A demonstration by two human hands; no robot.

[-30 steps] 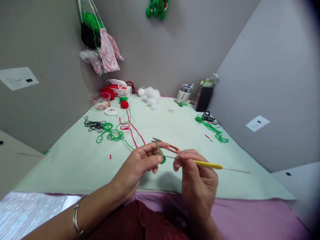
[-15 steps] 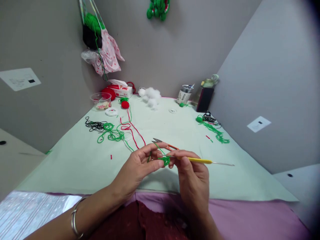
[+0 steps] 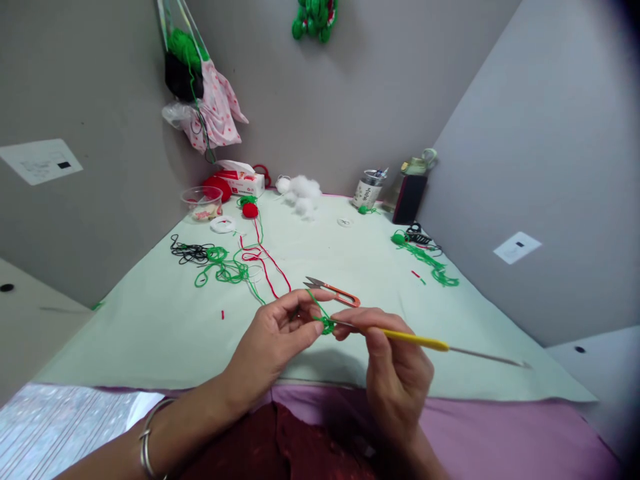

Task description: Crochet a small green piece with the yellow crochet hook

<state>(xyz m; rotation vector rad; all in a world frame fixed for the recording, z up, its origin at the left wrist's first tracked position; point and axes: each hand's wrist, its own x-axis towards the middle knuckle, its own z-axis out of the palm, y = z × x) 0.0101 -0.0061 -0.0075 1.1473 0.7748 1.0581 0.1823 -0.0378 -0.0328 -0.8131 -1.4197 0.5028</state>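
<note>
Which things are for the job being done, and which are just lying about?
Likely for the job: green piece (left hand), green strand, yellow hook (right hand).

Seem just lying about: snips, red ball, white fluff, tissue box.

You face a desk (image 3: 145, 340), pale green on top, purple cloth (image 3: 500, 430) along its near edge. Grey back wall (image 3: 390, 80) behind far edge; grey left wall (image 3: 95, 73) and right wall (image 3: 540, 153) flank the side edges. Lighting: soft.
</note>
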